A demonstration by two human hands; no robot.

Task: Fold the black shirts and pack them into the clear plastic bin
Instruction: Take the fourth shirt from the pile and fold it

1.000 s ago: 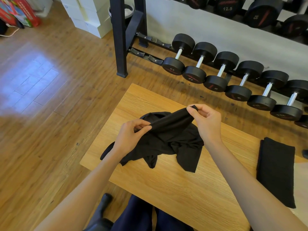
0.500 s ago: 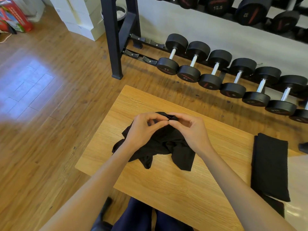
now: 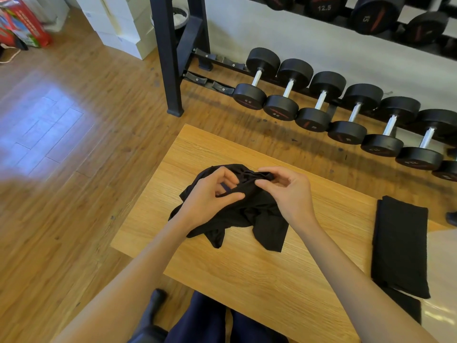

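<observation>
A crumpled black shirt [image 3: 262, 224] lies bunched on the wooden table [image 3: 247, 280], left of its middle. My left hand [image 3: 210, 196] sits over the shirt's left side, thumb and fingers curled and pinching fabric. My right hand [image 3: 289, 194] pinches a gathered ridge of cloth at the top of the heap, close to the left hand. A folded black shirt [image 3: 400, 246] lies flat at the table's right end, partly over the clear plastic bin [image 3: 442, 273], whose pale rim shows at the right edge.
A row of black dumbbells [image 3: 321, 102] lines the floor beyond the table's far edge, beside a black rack post [image 3: 170, 58]. White boxes [image 3: 118, 21] stand at the back left. Wooden floor lies left of the table. My dark-trousered legs [image 3: 210, 323] are at the near edge.
A second ago my hands held a stretch of the shirt taut between them. They have come together over the heap and now pinch bunched fabric close to each other.
</observation>
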